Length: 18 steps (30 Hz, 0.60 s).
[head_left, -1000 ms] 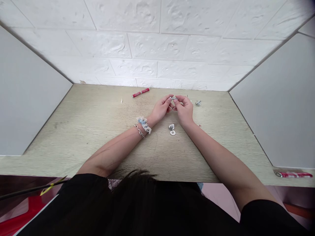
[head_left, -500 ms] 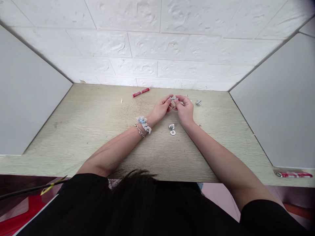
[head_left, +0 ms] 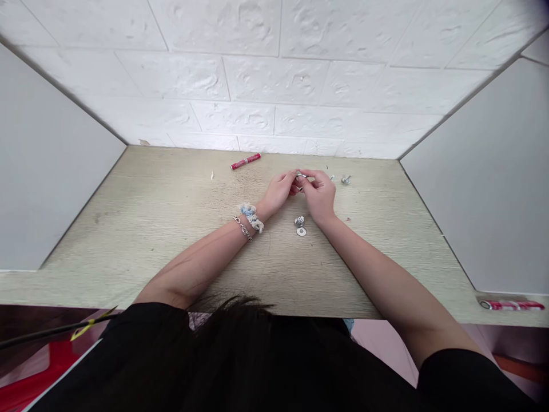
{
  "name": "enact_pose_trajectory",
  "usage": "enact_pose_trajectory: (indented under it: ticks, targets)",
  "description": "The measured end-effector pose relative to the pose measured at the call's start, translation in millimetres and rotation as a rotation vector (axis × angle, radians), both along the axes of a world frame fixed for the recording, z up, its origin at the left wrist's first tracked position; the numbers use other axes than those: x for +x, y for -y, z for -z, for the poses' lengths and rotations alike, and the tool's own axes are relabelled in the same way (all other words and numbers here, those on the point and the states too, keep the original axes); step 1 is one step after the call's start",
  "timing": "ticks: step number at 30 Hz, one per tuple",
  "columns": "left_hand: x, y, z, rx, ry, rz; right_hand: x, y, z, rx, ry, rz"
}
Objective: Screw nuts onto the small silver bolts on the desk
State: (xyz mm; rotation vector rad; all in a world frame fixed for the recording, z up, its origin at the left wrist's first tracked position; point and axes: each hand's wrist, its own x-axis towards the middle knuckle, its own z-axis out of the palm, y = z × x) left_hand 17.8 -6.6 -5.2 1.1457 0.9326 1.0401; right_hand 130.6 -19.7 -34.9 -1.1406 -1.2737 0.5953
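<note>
At the fingertips of both hands is a small silver bolt (head_left: 302, 175), partly covered by the fingers. My left hand (head_left: 279, 191) is closed around its left end, with thumb and index finger pinched. My right hand (head_left: 321, 196) pinches the same piece from the right, its thumb pressed close to the left fingertips. Whether a nut or washer sits on the bolt I cannot make out. Just below the hands, a bolt with a washer (head_left: 299, 221) stands on the table, and a flat washer (head_left: 301, 232) lies against it.
Another bolt with a washer (head_left: 345, 180) lies to the right of my right hand. A red tube-shaped stick (head_left: 245, 161) lies near the white brick wall (head_left: 274, 80). A second red stick (head_left: 512, 305) rests at the front right edge. Grey panels (head_left: 484, 171) flank the wooden table (head_left: 171, 189).
My right hand has shifted slightly left, closing the gap between the fingertips. The bolt's shaft, visible between the hands before, is now more covered. The left hand has barely moved.
</note>
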Motion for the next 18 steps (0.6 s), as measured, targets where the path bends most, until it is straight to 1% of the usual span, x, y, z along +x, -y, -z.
enact_pose_trajectory:
  ticks: [6, 11, 18]
  targets:
    - [-0.7, -0.4, 2.1, 0.011, 0.006, 0.035, 0.3, 0.7, -0.9, 0.078, 0.08, 0.003]
    - [-1.2, -0.8, 3.1, 0.042, 0.009, 0.057, 0.1, 3.1, -5.8, 0.077, 0.161, 0.04]
    - [-2.9, -3.3, 6.0, 0.106, -0.019, 0.085, -0.3, 3.7, -7.4, 0.109, 0.162, 0.03]
